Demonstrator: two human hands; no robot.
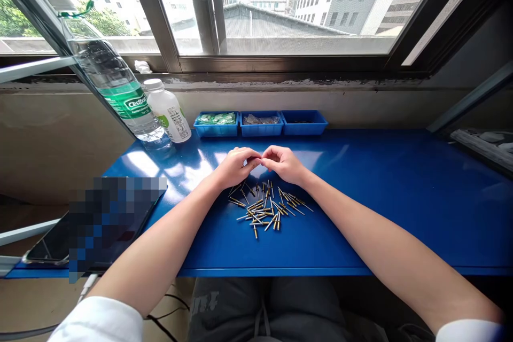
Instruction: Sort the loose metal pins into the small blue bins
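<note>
Tabletop (380,208), blue and glossy, carried the whole job; work looked underway, not finished. Three blue bins stood in a row near its far edge: left bin (217,131) with greenish packets, middle bin (261,130) with duller packets, right bin (305,129) with a little dark stuff low down, too small to identify. Pile of rivet-like pins (261,210), brass-coloured bodies and silver stems, lay loose on the tabletop just nearer the person than the hands, pointing every which way; no sorted lot seen, so plenty judged left. Left hand (237,165) and right hand (285,164) met just beyond that pile, fingertips touching or nearly. Both had fingers curled, thumb and forefinger drawn toward a pinch. Anything between the fingertips was too small to confirm; couldn't tell whether either pinch was tight, loose or gripping a piece.
</note>
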